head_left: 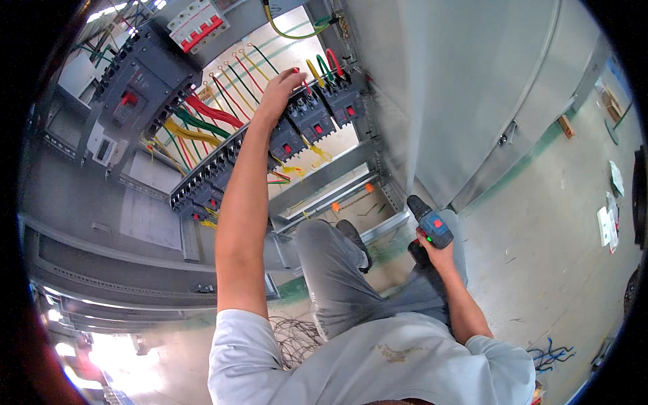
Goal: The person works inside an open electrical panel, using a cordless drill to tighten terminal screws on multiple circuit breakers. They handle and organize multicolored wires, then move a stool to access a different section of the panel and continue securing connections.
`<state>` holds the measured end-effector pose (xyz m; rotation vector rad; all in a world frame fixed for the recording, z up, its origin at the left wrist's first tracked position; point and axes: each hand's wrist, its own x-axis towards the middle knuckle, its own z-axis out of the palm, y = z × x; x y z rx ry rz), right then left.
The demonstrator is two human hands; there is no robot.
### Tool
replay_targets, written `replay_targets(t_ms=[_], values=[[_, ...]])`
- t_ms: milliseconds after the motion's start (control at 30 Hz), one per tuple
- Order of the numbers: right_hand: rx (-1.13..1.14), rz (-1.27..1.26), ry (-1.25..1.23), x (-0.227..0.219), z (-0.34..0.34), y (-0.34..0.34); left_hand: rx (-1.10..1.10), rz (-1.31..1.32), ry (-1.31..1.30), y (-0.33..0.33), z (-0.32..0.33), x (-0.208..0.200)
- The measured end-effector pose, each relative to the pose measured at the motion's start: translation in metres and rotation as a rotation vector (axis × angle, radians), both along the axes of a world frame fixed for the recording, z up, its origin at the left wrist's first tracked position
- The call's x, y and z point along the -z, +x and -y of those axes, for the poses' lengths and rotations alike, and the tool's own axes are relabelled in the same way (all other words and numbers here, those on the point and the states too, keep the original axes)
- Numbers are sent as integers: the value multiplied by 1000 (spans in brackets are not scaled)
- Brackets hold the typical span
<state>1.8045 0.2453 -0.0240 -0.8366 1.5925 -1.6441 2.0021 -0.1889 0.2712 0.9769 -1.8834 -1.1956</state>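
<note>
The person sits in front of an open grey electrical cabinet [418, 81] and reaches far up into it with the left hand [278, 91]. The fingers of that hand are bent and press on the top of a row of dark circuit breakers [297, 125], right where red, yellow and green wires [322, 67] go into them. It is hard to tell if the fingers pinch a wire or only touch the breakers. The breakers have small red switches and sit in a slanted line across the middle of the cabinet. To the far left is a bigger dark breaker [138, 88] with thick red, green and yellow cables [199, 121] coming out of it. The right hand [435, 253] is low and near, just beside the person's knee [317, 233], well apart from the left hand. It is closed tight around the handle of a blue and black cordless drill [426, 226] that points up toward the cabinet's bottom edge. Some loose bits of wire [550, 354] lie on the concrete floor [540, 216] to the right.
</note>
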Motion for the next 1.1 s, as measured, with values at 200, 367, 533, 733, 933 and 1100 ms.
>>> replay_targets(t_ms=[200,367,533,733,933,1100], values=[[39,74,-5,-11,-14,1,-85,162,-207,-16,-15,3],[34,194,-63,-7,-15,2,-84,42,-221,-14,-18,5],[40,353,-101,4,-10,13,-89,29,-232,-7,-24,4],[12,505,-42,30,-17,22,-1,-100,-371,-7,-15,9],[-97,369,-12,-6,-30,38,-58,286,-805,-26,-15,2],[-196,325,-60,-63,-36,58,-30,500,-870,-37,-3,-19]])
